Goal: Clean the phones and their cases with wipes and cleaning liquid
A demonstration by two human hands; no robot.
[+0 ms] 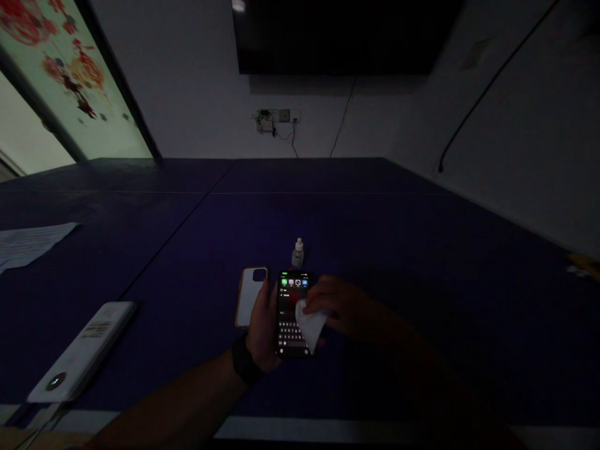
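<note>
My left hand [264,331], with a dark watch on its wrist, is wrapped round a smartphone [289,306] held above the blue table. The phone's screen is lit and shows a row of app icons and a keyboard. In my right hand [335,303] is a white wipe [310,324], pinched in the fingers and lying over the right side of the screen. A phone case [247,301] with a camera cut-out lies just left of my left hand. Behind the phone stands a small clear dropper bottle [298,255] with a white cap.
A white power bank [84,353] with cables lies at the near left of the blue table [164,312]. Further left is a printed sheet of paper [35,244]. A dark screen [337,37] hangs on the far wall above sockets [281,115]. The room is dim.
</note>
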